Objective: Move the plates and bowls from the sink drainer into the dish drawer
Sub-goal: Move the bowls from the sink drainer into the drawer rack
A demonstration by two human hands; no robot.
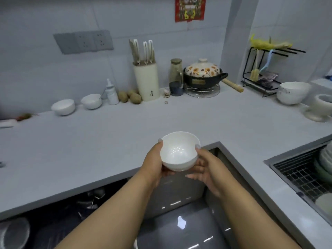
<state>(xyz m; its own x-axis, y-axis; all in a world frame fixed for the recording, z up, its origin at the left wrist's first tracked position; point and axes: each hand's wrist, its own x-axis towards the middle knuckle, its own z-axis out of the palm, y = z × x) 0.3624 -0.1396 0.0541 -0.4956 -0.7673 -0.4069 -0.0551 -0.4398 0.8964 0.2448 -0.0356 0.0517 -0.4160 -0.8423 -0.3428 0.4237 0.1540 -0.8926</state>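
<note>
- Holding a white bowl [178, 153] between both hands, the person is standing at the counter corner: the left hand [156, 163] is cupping its left side with the thumb on the rim, the right hand [204, 168] is supporting it from the right and beneath, thumb on the rim.
- The bowl is riding upright and empty in the air, above the counter edge [107, 178].
- This is looking like the carrying step, between drainer and drawer; the next move, I judge, is calling for lowering the bowl into the dark open drawer [62, 218] below the counter on the left, where blurred metal items are showing.
- To the right, the sink drainer [296, 175] is holding stacked plates [325, 164] still waiting.
- Farther back on the counter, two small white bowls [63, 106] are sitting apart, one with a spoon in it; a knife block [146, 81] is holding knives, and a flowered lidded pot [203, 74] is resting on a wire trivet.
</note>
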